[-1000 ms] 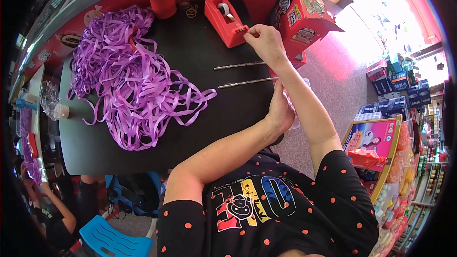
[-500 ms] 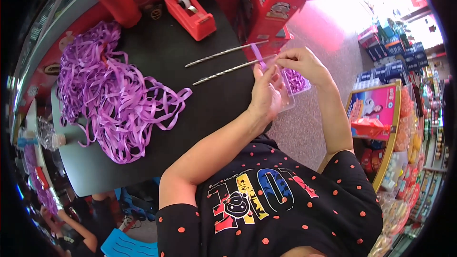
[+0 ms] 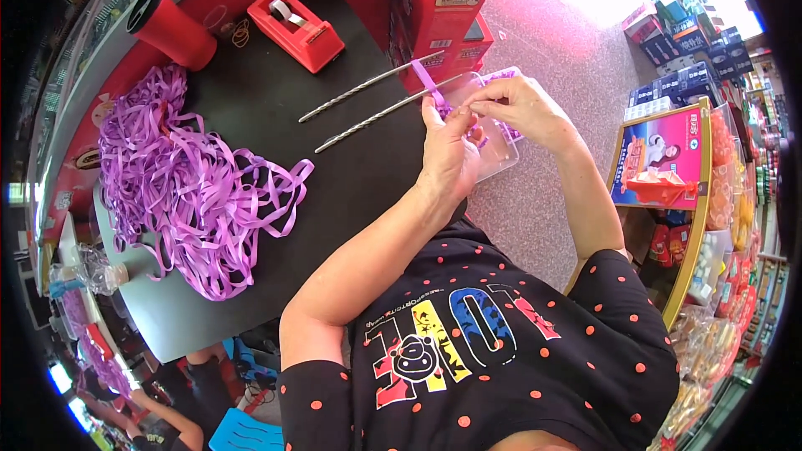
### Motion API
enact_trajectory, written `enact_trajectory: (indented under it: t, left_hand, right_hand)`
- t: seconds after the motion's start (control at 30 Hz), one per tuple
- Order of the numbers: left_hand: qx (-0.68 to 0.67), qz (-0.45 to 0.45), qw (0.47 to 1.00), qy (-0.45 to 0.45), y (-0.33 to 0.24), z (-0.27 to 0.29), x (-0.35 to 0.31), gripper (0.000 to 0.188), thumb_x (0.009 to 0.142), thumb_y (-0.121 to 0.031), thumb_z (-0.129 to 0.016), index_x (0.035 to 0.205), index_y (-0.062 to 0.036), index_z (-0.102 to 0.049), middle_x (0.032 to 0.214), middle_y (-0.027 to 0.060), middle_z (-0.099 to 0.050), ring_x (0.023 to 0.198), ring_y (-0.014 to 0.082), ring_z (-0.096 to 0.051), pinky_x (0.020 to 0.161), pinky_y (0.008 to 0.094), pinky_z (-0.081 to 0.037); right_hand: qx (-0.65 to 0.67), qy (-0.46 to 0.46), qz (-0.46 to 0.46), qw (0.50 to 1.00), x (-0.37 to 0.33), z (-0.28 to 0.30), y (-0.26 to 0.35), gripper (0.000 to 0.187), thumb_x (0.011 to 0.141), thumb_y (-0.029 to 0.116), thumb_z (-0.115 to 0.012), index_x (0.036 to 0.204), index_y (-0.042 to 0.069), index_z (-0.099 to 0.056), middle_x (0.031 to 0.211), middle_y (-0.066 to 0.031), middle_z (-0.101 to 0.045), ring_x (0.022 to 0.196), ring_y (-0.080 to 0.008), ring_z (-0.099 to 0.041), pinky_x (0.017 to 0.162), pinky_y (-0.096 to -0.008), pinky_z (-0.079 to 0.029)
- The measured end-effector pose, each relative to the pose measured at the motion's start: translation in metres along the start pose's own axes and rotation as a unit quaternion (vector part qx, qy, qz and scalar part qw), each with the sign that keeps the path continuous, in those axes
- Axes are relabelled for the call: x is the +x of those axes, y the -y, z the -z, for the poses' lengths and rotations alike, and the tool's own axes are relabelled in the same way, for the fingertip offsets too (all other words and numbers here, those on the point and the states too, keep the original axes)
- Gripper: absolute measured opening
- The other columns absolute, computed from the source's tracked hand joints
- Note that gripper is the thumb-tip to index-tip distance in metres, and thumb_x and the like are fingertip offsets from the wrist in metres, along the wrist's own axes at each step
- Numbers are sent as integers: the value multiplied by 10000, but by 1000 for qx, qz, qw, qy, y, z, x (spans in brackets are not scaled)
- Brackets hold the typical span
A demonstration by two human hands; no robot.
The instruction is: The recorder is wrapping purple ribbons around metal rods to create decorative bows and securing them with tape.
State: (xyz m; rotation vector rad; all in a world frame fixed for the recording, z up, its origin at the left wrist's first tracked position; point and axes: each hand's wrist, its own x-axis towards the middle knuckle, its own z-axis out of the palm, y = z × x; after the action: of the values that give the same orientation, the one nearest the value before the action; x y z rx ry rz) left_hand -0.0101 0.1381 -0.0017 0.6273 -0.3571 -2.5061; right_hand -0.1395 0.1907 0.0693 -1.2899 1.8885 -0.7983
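Observation:
Two long twisted metal drill bits [image 3: 365, 123] jut side by side over the black table's right edge. A purple ribbon [image 3: 424, 78] runs across both at their smooth ends. Beside the nearer bit, my left hand [image 3: 449, 149] has its thumb and fingers closed on the ribbon. My right hand [image 3: 522, 110] meets its fingertips in a closed pinch; the small part between them is hidden. Below the hands is a clear plastic box [image 3: 499, 160] with purple ribbon pieces in it, partly covered by my hands.
A big heap of purple ribbon [image 3: 196, 192] covers the left of the black table [image 3: 276, 129]. A red tape dispenser [image 3: 296, 29] and a red tumbler [image 3: 174, 33] stand behind. Red cartons [image 3: 443, 4] stand past the right edge. Another person's arm [image 3: 167, 413] shows at lower left.
The whole view has shifted, so the table things sit further left. My hands stay together at the ribbon; the right hand has moved slightly lower over the box, relative to the bits.

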Motion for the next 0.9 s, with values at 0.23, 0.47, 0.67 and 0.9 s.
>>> enact_trajectory:
  t: [0.23, 0.47, 0.67, 0.9]
  left_hand:
    - [11, -11, 1000, -10, 0, 1, 2, 736, 903, -85, -568, 1454, -277, -118, 1113, -8, -495, 914, 124, -475, 841, 363, -357]
    - [13, -20, 1000, -16, -2, -3, 0, 727, 905, -87, -568, 1451, -268, -124, 1121, 8, -494, 953, 133, -476, 855, 361, -358]
    - [-11, -1, 999, -31, -4, -5, -3, 810, 874, -122, -615, 1465, -267, -80, 1053, 13, -516, 858, 86, -481, 799, 327, -359]
    - [-27, 2, 1000, -11, -1, -5, -3, 810, 862, -114, -620, 1464, -262, -99, 1028, -4, -527, 861, 82, -475, 817, 330, -336]
  right_hand:
    - [30, -152, -19, 988, -7, -12, -23, 305, 893, 244, -615, 1074, 1, -657, 944, -88, -681, 834, -124, -607, 744, -284, -487]
    - [107, -124, -3, 987, -11, -20, -24, 228, 869, 194, -643, 971, -7, -671, 848, -39, -665, 803, -92, -590, 746, -262, -472]
    - [16, -65, 20, 998, 16, 9, 16, 178, 868, 150, -635, 922, -18, -652, 778, 17, -586, 737, -48, -506, 652, -237, -423]
    - [31, 137, 45, 989, 93, 13, 4, 228, 886, 227, -627, 916, 1, -636, 816, 6, -626, 788, -54, -559, 729, -240, -464]
